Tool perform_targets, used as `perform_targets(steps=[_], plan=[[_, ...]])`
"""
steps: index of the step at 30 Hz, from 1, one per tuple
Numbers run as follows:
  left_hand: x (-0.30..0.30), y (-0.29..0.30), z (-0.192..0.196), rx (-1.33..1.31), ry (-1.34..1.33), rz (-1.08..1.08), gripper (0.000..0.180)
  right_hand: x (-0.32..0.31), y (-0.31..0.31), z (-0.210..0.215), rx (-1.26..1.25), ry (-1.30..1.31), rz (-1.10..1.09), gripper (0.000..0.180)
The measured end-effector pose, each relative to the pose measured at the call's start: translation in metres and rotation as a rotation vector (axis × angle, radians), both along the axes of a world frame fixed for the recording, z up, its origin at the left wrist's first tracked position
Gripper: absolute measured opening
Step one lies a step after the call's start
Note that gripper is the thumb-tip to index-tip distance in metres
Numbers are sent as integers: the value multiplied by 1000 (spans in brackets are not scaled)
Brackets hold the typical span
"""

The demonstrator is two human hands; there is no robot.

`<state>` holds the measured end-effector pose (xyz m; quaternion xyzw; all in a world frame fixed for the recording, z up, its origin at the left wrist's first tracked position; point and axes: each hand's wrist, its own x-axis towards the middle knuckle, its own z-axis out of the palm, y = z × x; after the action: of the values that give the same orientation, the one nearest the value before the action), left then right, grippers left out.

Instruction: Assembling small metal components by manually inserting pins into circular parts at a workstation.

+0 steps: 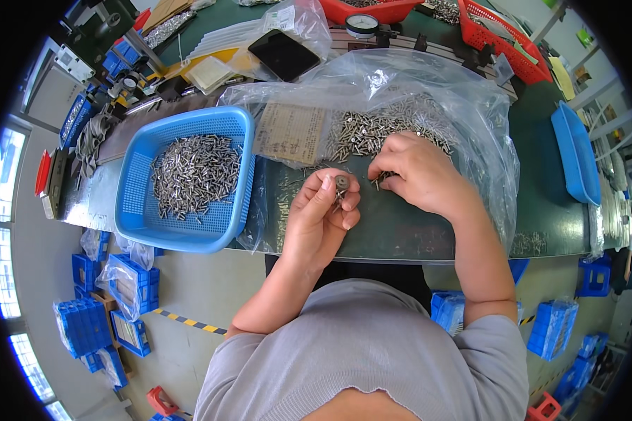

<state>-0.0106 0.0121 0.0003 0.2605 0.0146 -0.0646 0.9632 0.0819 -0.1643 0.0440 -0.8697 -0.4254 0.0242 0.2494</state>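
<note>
My left hand [312,217], palm up above the table's front part, closes its fingers round a small round metal piece [341,182] with a hole in it. A few small metal pins show between those fingers below it. To the right, my right hand [428,172] is bent down at the near edge of a heap of small metal pins [361,133], thumb and fingertips pinched on some of them. The heap lies on and partly under a clear plastic bag [463,105]. At the left stands a blue perforated basket [128,210] with many like pins [193,175] in it.
A brown written card [288,133] lies between basket and heap. Behind are a black phone [284,55], a dial gauge [361,26] and a red basket [505,45]. A blue tray [576,154] is at the right. Blue crates [84,326] stand on the floor.
</note>
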Motion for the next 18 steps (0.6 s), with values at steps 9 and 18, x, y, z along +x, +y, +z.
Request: perform_targets(steps=[9,18], plan=[[-1,1,0,6,-7,-5,21,3,5,-5,93,0,-12,12],[-1,2,0,14,25,-53,16,-11,17,11,482,684,17,9]])
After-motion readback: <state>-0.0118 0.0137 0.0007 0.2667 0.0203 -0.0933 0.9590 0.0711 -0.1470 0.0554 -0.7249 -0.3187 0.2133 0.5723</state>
